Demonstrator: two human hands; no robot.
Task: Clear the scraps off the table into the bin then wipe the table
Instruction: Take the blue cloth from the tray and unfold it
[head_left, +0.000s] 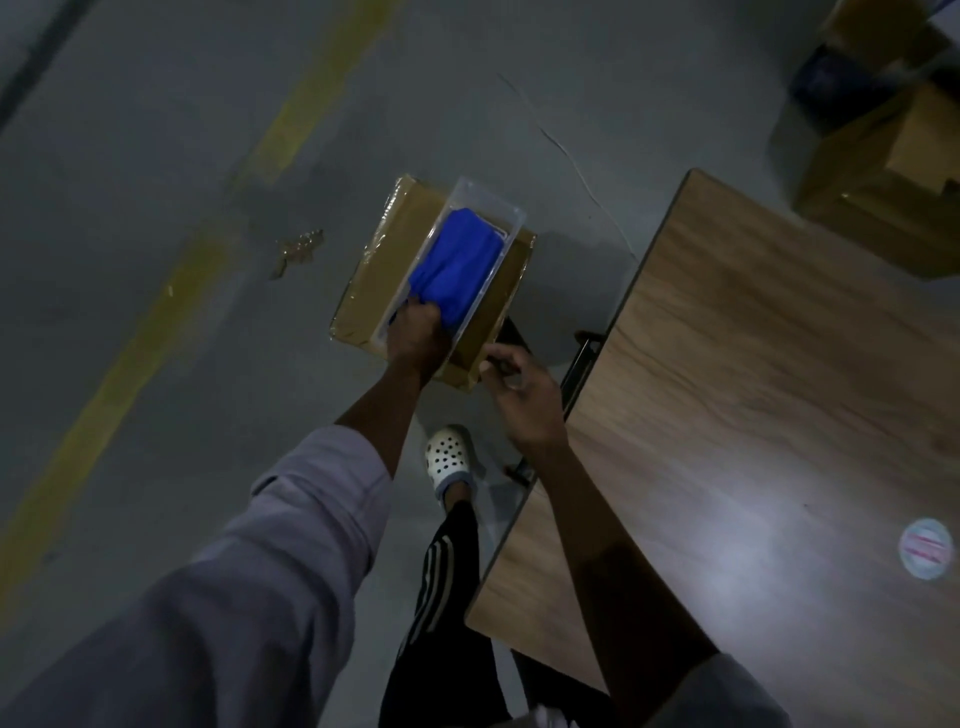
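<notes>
Grey concrete floor with a worn yellow stripe filled the left of my feed, and the wooden table ran along the right, a round pale disc lying near its right edge, which I judged a scrap not yet cleared. On the floor just left of the table's far corner sat a cardboard box with a clear tray on top, the blue cloth lying in it. The left hand was clenched round the cloth's near end; the right hand hovered at the box's near corner, fingers loosely bent, and I could not tell whether it touched the box. My worry: a sharp pull could drag the light tray off the box along with the cloth, since nothing plainly pinned it down, and wiping first would only push that disc about
</notes>
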